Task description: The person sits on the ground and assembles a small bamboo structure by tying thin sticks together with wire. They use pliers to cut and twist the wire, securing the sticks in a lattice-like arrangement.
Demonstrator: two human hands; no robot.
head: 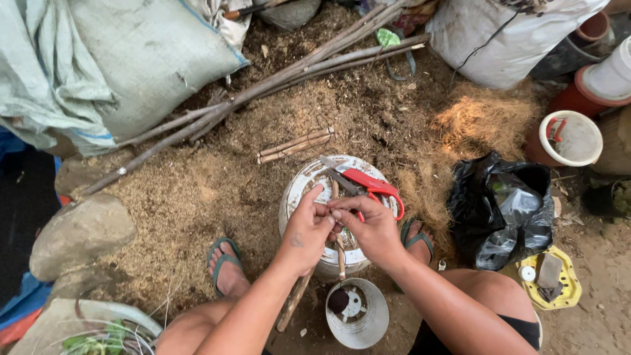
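Sawdust-strewn ground, sacks far left, and over the upturned white bucket [299, 187] both hands, left hand [305, 230] and right hand [374, 227], pinch a thin stick [340, 253] beside red pruning shears [368, 184], seemingly mid-trimming; steady grip needed.

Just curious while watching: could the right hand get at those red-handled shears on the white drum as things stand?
Probably yes. The red-handled shears lie uncovered on the white drum, just beyond the right hand. But that hand and the left hand are both busy pinching a stick.
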